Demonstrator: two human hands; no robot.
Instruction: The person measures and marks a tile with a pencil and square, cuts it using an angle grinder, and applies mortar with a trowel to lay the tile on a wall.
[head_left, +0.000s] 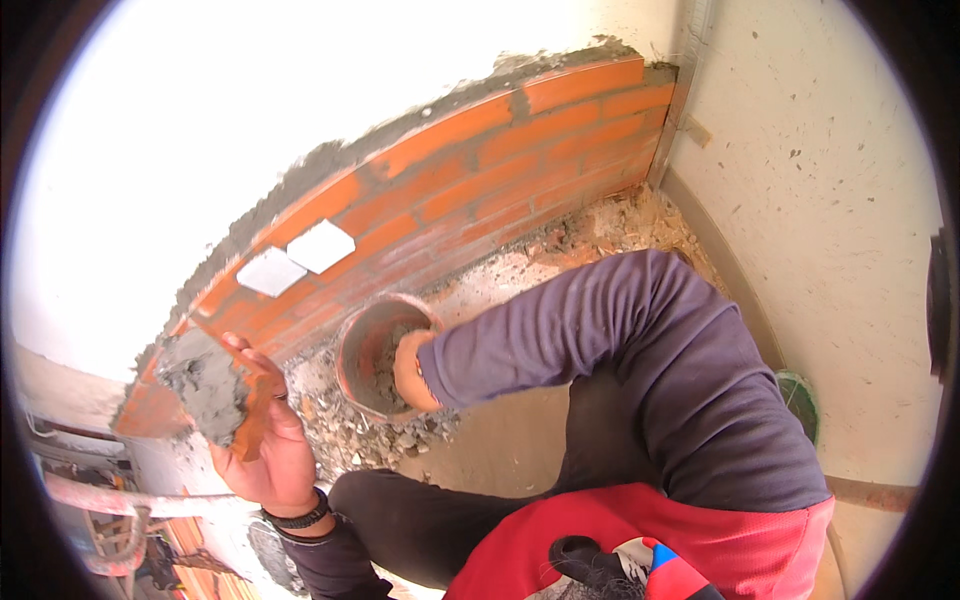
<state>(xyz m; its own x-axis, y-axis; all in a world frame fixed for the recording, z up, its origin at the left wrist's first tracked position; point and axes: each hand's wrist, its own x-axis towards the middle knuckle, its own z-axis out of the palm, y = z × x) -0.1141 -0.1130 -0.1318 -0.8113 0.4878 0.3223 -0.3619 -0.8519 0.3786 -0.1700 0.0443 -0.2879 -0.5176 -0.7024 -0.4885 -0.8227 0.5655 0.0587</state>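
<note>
My left hand (275, 455) is raised at the left, its fingers wrapped round an orange brick (257, 418). Wet grey mortar (207, 378) is spread thickly over the brick's upper face. My right hand (412, 372) reaches into a round bucket (352, 345) standing at the foot of the brick wall. Its fingers look closed, but the bucket and the hand itself hide what they grip. Grey mortar (384, 372) lies inside the bucket. Behind it runs a low orange brick wall (450, 190) with grey joints and mortar smeared along its top edge.
Two white tile-like pieces (321, 246) are by the wall's top edge. Rubble (385, 440) surrounds the bucket; more debris (620, 225) lies in the far corner. A speckled pale wall (810, 200) closes the right side, with a green container (797, 405) near it. Pipes (140, 498) stand lower left.
</note>
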